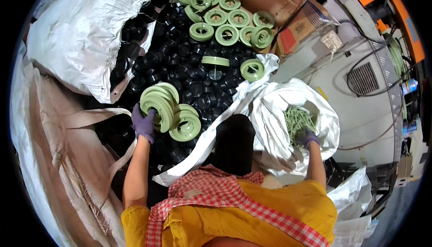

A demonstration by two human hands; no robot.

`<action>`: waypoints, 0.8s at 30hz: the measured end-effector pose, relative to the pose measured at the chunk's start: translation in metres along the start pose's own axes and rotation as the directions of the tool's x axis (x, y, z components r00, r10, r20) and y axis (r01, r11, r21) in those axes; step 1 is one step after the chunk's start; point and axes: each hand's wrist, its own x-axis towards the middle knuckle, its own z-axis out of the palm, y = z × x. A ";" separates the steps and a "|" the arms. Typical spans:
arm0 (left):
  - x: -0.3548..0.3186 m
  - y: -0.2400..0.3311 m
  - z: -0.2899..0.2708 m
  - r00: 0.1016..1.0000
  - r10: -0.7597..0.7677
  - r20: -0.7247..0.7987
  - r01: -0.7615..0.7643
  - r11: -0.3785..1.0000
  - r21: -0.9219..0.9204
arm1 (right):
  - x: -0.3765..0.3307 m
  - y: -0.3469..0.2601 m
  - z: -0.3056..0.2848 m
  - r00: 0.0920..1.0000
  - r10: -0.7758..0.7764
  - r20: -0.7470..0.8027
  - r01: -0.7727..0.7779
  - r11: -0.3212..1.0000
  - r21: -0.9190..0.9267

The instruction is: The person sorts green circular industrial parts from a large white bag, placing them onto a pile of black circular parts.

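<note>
Head view: L hand (144,123) is closed on green rings (163,105), gripping their near L side; another ring (195,126) is just R of that grip, w/ black caps (196,88) beyond. R hand (306,136) is in the white bag (326,121), fingertips hidden among green bits (297,117), so can't tell if it's holding any. Prob. best: keep L grip firm so rings don't slide apart; keep R wrist clear of bag rim.

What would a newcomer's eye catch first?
Likely the upper-middle heap of black round pieces, with pale green rings near its far edge. Then the left hand, left of centre, gripping clustered rings, and the right hand among thin green pieces in a white sack at right.
</note>
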 end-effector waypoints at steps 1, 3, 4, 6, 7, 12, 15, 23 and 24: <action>-0.003 0.000 -0.005 0.997 0.014 -0.081 -0.004 0.993 0.120 | -0.001 -0.004 -0.014 1.000 0.001 -0.013 -0.001 1.000 0.001; -0.008 0.002 -0.015 0.998 -0.018 -0.064 0.030 0.984 0.178 | 0.008 -0.018 -0.058 0.995 0.091 -0.032 -0.096 0.962 -0.255; -0.010 0.003 -0.020 0.996 0.052 -0.066 -0.033 0.964 0.263 | 0.017 -0.019 -0.074 0.981 0.094 -0.170 -0.133 0.964 -0.231; -0.013 0.022 -0.028 0.972 0.217 -0.090 -0.161 0.893 0.420 | 0.020 -0.051 -0.120 0.896 0.060 -0.439 -0.140 0.978 -0.152; -0.010 0.039 -0.028 0.942 0.317 -0.107 -0.227 0.841 0.492 | 0.012 -0.088 -0.149 0.824 0.034 -0.566 -0.110 0.989 -0.101; 0.099 0.121 0.004 0.753 0.657 0.028 -0.552 0.608 0.571 | 0.094 -0.287 -0.191 0.635 -0.483 -0.602 0.733 0.622 0.274; 0.174 0.141 0.029 0.732 0.681 0.025 -0.423 0.424 0.801 | 0.154 -0.430 -0.191 0.434 -0.746 -0.505 0.827 0.552 -0.104; 0.226 0.075 0.068 0.900 0.398 0.177 -0.302 0.278 0.912 | 0.182 -0.720 -0.244 -0.229 -0.774 -0.591 0.763 0.234 -0.602; 0.226 0.073 0.070 0.895 0.410 0.175 -0.308 0.285 0.908 | 0.190 -0.743 -0.248 -0.251 -0.763 -0.595 0.708 0.275 -0.651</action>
